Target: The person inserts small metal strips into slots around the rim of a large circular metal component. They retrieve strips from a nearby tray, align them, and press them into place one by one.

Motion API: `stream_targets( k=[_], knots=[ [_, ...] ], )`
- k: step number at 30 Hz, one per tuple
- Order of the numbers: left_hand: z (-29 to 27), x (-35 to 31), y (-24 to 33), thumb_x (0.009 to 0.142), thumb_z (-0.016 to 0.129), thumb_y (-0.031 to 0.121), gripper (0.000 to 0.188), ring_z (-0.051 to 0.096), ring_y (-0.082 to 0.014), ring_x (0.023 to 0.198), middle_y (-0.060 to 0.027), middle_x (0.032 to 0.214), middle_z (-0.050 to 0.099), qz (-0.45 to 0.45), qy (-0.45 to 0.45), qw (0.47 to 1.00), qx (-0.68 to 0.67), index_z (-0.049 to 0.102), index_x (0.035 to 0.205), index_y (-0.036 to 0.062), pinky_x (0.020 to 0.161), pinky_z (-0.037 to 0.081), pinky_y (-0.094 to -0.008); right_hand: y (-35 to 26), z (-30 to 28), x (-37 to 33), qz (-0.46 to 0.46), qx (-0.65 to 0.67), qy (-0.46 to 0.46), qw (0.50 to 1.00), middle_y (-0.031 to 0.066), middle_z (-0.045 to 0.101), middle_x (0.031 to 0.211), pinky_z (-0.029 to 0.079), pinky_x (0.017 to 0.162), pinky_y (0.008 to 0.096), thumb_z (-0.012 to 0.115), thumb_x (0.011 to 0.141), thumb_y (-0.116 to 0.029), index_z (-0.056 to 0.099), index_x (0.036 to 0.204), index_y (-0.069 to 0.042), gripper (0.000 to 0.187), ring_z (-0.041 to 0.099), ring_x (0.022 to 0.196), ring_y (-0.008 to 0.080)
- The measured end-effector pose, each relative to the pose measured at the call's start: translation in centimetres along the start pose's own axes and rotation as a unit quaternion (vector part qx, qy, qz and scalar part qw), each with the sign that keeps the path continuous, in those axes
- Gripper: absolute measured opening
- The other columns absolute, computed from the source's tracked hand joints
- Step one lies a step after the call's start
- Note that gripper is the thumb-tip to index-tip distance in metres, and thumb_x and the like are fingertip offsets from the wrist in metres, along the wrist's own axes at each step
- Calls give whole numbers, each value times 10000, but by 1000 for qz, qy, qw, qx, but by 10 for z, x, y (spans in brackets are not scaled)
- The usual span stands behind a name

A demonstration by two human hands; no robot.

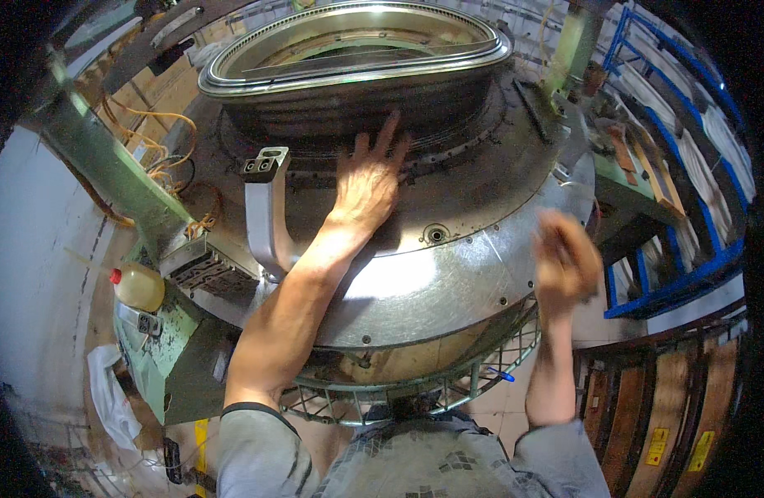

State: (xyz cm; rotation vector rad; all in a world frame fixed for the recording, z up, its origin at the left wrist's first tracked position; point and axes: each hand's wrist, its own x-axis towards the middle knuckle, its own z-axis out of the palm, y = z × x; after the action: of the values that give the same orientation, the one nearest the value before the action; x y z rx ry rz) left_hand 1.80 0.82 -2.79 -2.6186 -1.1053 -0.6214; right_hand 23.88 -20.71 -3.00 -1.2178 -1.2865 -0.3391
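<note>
My left hand [369,178] reaches across a large round metal machine, fingers spread. Its fingertips lie at the base of the dark grooved cylinder [291,123] in the middle; whether they press on it I cannot tell. Above this cylinder is a shiny toothed metal ring [357,73]. To the left of my forearm a curved grey bracket [264,203] rises from the machine. My right hand [569,257] is raised over the right side of the polished outer rim [399,286]. Motion blurs its bent fingers, and I cannot make out anything in them.
Green posts [108,158] flank the machine. A plastic bottle with a red cap [139,286] sits on the left green base. Orange cables [162,158] hang nearby. A blue rack [681,278] holding white material stands at right. Below the rim runs a lattice guard [382,408].
</note>
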Motion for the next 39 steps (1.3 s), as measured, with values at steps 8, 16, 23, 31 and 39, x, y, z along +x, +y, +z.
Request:
stream_targets(
  k=[8, 16, 23, 31, 39],
  knots=[
    [18, -1, 2, 930, 596, 227, 543, 322, -579, 1409, -307, 1656, 77, -150, -8, 988, -41, 534, 1468, 197, 1070, 335, -735, 93, -159, -408, 519, -224, -148, 812, 136, 676, 1211, 493, 949, 404, 787, 874, -256, 491, 1463, -46, 692, 617, 1097, 228],
    [26, -2, -12, 872, 724, 513, 689, 284, -616, 1414, -433, 1596, 33, -193, 31, 980, -19, 568, 1419, 124, 1094, 316, -721, 113, -165, -460, 353, -319, -174, 862, 62, 612, 873, 501, 750, 369, 793, 825, -84, 616, 1251, -17, 466, 597, 833, 186],
    [42, 10, -24, 865, 736, 494, 655, 245, -610, 1435, -438, 1595, 0, -174, -10, 975, -136, 608, 1374, 101, 1118, 313, -689, 77, -171, -413, 559, 37, 169, 811, 52, 534, 744, 447, 547, 329, 719, 963, -288, 615, 1081, -43, 291, 521, 620, 174],
    [18, 5, -4, 788, 825, 473, 608, 144, -592, 1478, -390, 1624, -47, -207, 12, 978, -35, 711, 1250, 94, 1153, 262, -695, -56, -169, -207, 446, 104, -22, 889, 87, 737, 938, 511, 648, 244, 731, 954, -163, 675, 1037, -9, 184, 712, 864, 161],
    [8, 0, 1, 801, 815, 397, 480, 148, -592, 1479, -355, 1642, -61, -199, 34, 977, -74, 762, 1152, 74, 1151, 275, -692, -141, -21, -89, 238, -59, -191, 950, 46, 597, 581, 418, 499, 302, 795, 886, -158, 632, 749, -2, 265, 541, 523, 103]
  ],
)
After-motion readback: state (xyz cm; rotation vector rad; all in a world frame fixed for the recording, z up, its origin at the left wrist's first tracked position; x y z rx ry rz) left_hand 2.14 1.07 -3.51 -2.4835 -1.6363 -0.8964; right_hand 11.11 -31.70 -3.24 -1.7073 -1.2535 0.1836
